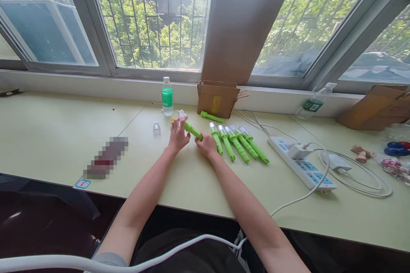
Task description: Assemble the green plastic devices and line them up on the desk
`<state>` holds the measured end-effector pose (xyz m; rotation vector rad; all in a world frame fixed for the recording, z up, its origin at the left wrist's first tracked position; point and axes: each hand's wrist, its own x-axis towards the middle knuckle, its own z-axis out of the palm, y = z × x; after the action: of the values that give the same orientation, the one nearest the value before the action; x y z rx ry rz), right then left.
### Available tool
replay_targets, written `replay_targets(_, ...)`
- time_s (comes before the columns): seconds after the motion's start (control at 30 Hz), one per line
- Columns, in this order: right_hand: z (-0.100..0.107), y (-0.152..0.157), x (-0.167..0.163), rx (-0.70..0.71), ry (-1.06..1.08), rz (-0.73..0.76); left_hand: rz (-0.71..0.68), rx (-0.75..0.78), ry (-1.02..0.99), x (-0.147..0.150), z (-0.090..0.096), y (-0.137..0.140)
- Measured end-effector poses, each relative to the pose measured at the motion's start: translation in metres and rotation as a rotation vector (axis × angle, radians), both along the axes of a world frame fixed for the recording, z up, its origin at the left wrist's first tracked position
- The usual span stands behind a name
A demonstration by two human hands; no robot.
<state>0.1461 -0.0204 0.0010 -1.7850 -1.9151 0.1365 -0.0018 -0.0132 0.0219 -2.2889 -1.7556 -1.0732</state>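
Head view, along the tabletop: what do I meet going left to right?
Pixelated item, clear plastic piece, green-labelled bottle, left hand, held green stick, right hand, five green sticks, power strip, cork-like pieces.

Your right hand [206, 145] grips the lower end of a green handle [193, 131]; your left hand [179, 136] is at its clear-tipped upper end. Five similar green handles [238, 146] lie beside your right hand. Beyond your left hand stands a labelled bottle [167, 97].
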Motion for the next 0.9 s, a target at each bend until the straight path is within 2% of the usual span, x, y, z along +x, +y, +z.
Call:
replay_targets(0.27,0.001,-0.001,0.0,-0.008,-0.007,-0.01,0.006,0.015,-0.012,0.0,-0.003,0.002)
replay_targets(0.43,0.0,0.0,0.0,-0.002,-0.001,-0.02,0.068,0.02,-0.063,-0.004,-0.006,0.006)
replay_targets(0.73,0.001,0.0,-0.001,-0.015,0.004,-0.019,0.319,-0.237,-0.045,-0.012,-0.019,0.018)
replay_targets(0.9,0.002,-0.001,0.0,-0.011,0.013,-0.015,0.389,-0.295,0.003,-0.017,-0.027,0.024)
